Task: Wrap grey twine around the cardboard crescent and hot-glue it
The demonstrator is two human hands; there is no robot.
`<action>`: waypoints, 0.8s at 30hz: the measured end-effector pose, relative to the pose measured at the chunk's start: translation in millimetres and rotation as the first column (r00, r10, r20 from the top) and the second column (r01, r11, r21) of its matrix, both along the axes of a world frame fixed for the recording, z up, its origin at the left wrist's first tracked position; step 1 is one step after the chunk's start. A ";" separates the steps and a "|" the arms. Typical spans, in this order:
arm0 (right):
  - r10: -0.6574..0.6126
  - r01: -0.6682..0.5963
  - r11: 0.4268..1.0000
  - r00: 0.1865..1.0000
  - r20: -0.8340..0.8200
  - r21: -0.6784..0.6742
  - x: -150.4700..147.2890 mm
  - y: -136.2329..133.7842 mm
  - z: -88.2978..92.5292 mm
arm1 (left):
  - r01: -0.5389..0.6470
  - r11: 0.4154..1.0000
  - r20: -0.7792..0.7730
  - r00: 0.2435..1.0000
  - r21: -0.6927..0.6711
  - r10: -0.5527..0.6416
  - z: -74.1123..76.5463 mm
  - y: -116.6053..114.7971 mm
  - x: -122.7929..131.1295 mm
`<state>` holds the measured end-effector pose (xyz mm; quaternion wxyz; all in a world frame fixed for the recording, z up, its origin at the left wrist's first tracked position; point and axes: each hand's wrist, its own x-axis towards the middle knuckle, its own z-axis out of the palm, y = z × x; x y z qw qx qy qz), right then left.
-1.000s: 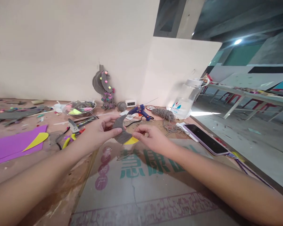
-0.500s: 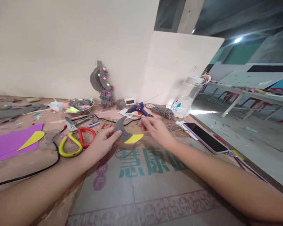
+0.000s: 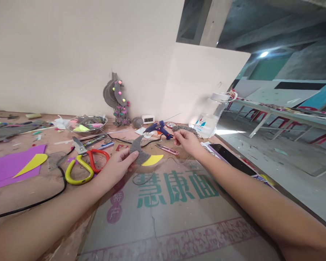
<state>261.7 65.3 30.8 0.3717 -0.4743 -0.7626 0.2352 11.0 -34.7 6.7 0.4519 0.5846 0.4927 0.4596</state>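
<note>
My left hand point(image 3: 124, 159) pinches a crescent point(image 3: 138, 150) by its outer edge. Grey yarn is wound over most of the crescent, and its lower right tip is bare yellow. To the right, my right hand point(image 3: 186, 141) is closed in a pinch on grey yarn, whose strand is too thin to follow clearly at the fingertips. Pink-handled thread snips point(image 3: 167, 149) lie between the hands. Just past my right hand is a bundle of grey yarn point(image 3: 183, 128), partly hidden by it. A loose yarn loop point(image 3: 142, 179) rests below the crescent.
A blue glue gun point(image 3: 159, 127) stands behind the crescent. Scissors point(image 3: 80, 174) with yellow and red handles, purple sheets point(image 3: 5, 166) and a black cord point(image 3: 35, 200) lie left. A water bottle point(image 3: 210, 116) and phone point(image 3: 230, 157) are right. Printed cardboard point(image 3: 179, 221) covers the front.
My right hand has moved right and slightly back, away from the crescent, uncovering the thread snips. My left hand keeps its hold on the crescent. The view has shifted slightly.
</note>
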 end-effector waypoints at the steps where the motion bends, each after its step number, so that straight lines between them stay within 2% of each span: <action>1: 0.001 -0.001 1.000 1.000 0.010 0.001 -0.1 0.3 -0.7 | -0.002 1.000 0.002 1.000 0.002 0.002 0.1 0.1 -0.1; 7: -0.036 0.034 0.998 0.998 0.051 0.043 3.1 7.3 -2.2 | -0.045 0.999 0.030 0.999 -0.013 0.045 -1.0 2.1 -0.8; 11: -0.090 0.083 0.993 0.993 0.075 0.083 2.0 25.3 -1.0 | -0.038 0.999 0.049 0.998 -0.022 0.039 0.0 1.8 -0.4; 19: -0.002 0.014 0.999 0.972 0.234 -0.050 -29.3 62.2 -3.1 | -0.019 0.999 0.074 0.997 -0.033 0.021 3.0 0.5 0.6; 24: -0.064 0.075 0.997 0.970 0.236 -0.037 -43.8 64.1 -8.3 | -0.021 0.999 0.076 0.997 -0.038 0.024 2.1 -0.2 -0.3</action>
